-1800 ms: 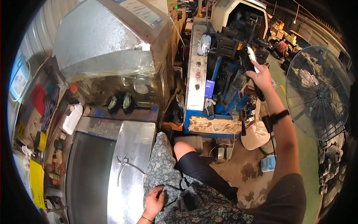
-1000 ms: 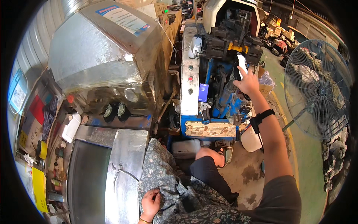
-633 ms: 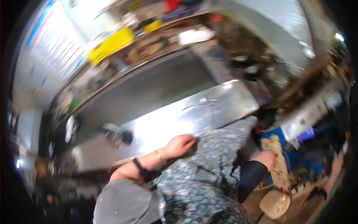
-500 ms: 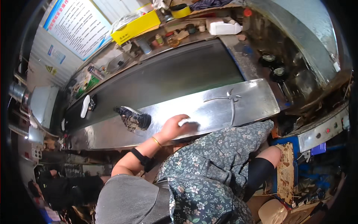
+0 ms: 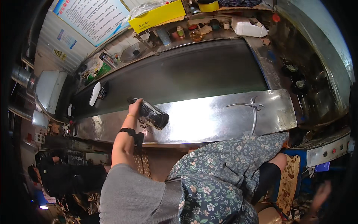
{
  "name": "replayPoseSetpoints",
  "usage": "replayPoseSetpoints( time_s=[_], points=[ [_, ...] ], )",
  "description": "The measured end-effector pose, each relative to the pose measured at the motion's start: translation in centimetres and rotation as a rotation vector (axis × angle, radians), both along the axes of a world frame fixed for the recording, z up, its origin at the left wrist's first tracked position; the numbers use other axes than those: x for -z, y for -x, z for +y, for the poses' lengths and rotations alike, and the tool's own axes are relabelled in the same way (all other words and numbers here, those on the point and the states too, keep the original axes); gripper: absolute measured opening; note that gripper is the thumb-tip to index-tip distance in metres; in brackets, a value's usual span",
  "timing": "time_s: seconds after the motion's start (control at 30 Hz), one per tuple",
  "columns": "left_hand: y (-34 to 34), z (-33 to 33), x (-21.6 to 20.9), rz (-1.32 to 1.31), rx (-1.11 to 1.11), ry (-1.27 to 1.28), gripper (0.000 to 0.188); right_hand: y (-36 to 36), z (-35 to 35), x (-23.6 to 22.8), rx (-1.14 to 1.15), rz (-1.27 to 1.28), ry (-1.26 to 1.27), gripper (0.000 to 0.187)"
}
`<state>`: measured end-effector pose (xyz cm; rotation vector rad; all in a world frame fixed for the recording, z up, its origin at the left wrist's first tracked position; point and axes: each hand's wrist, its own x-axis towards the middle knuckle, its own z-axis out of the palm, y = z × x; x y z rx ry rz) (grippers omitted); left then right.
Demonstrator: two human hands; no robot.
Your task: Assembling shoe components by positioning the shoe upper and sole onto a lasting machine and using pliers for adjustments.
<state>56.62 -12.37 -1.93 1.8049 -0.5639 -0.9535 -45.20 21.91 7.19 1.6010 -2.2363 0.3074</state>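
Observation:
My left hand (image 5: 135, 106) is closed on one end of a black lace-up shoe (image 5: 154, 116). The shoe lies tilted over the shiny metal ledge (image 5: 201, 115), its laces hanging toward me. A blurred hand, apparently my right hand (image 5: 322, 192), is at the lower right, well off the ledge; its fingers are smeared by motion and anything in it cannot be made out. A grey metal piece with curved, crossing arms (image 5: 254, 106) rests on the ledge's right part.
Behind the ledge runs a dark belt (image 5: 194, 71), with a white sole (image 5: 95, 94) and a small black piece (image 5: 103, 91) at its left. A yellow box (image 5: 158, 16), jars and a white jug (image 5: 248, 27) line the back shelf. Another person (image 5: 63, 175) is at lower left.
My left hand has moved left from the middle of the ledge and taken hold of the shoe. A blurred hand has appeared at the lower right. The whole view has shifted somewhat.

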Motion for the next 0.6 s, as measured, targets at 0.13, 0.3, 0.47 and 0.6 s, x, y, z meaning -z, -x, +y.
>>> replayPoseSetpoints(
  time_s=[0.13, 0.3, 0.47, 0.6],
  points=[
    [9.5, -2.2, -2.7, -0.256, 0.139, -0.019, 0.040, -18.4, -7.9, 8.8, 0.139, -0.873, -0.081, 0.029],
    [31.5, -0.8, -10.6, 0.237, 0.381, 0.591, 0.029, -37.7, -19.4, 5.2, -0.327, -1.807, -0.078, 0.036],
    [42.5, 5.8, -14.1, 0.702, 1.025, 0.716, 0.069, -37.9, -22.4, -0.2, -0.184, -2.162, 0.560, 0.037],
    [43.2, 4.7, -12.4, 1.307, 1.288, 0.317, 0.069, -31.7, -19.2, 0.5, -0.348, -1.690, 0.861, 0.041]
  ],
)
